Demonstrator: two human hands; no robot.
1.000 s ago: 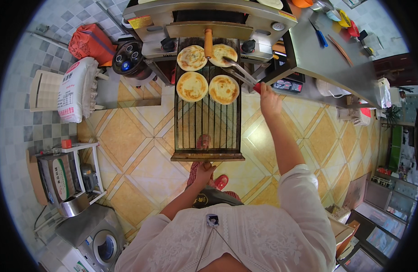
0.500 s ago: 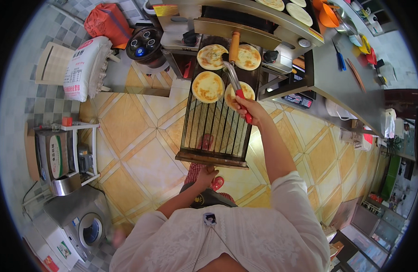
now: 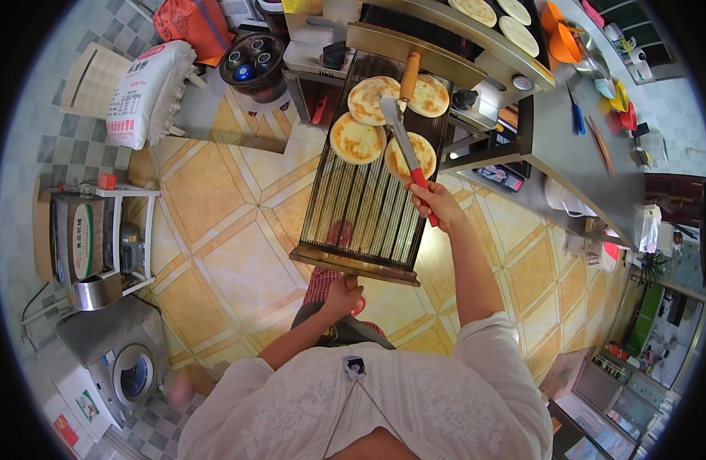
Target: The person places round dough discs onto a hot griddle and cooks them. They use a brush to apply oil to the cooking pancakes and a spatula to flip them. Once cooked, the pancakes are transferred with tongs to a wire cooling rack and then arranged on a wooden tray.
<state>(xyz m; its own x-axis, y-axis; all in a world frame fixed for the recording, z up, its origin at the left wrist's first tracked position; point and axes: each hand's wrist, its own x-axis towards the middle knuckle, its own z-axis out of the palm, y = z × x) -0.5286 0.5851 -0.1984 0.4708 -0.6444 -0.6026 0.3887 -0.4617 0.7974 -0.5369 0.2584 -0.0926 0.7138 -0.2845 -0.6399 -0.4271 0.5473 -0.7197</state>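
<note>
My right hand [image 3: 433, 203] grips the red handle of metal tongs [image 3: 418, 175], whose head is at the right edge of the upper-left flatbread [image 3: 368, 98]. Three more browned flatbreads lie on the pulled-out mesh rack [image 3: 345, 215]: upper right [image 3: 429, 96], lower left [image 3: 355, 139] and lower right [image 3: 407, 157], the last partly under the tongs. The upper-left one slightly overlaps the lower-left one. My left hand [image 3: 343, 294] is closed on the handle under the rack's near edge, mostly hidden. A wooden handle [image 3: 410, 75] stands at the back, on the oven front.
A steel oven [image 3: 468, 55] holds paler rounds on top. A steel counter [image 3: 575, 161] with bowls, knife and sticks is at the right. Sacks [image 3: 146, 100] and a dark round pot [image 3: 249, 65] stand back left. A white rack [image 3: 134, 238] and washing machine [image 3: 127, 360] are at left.
The tongs swung left from the upper-right flatbread to the upper-left one, which now sits nearer the lower-left one. My view shifted; my left hand keeps its grip at the rack's end.
</note>
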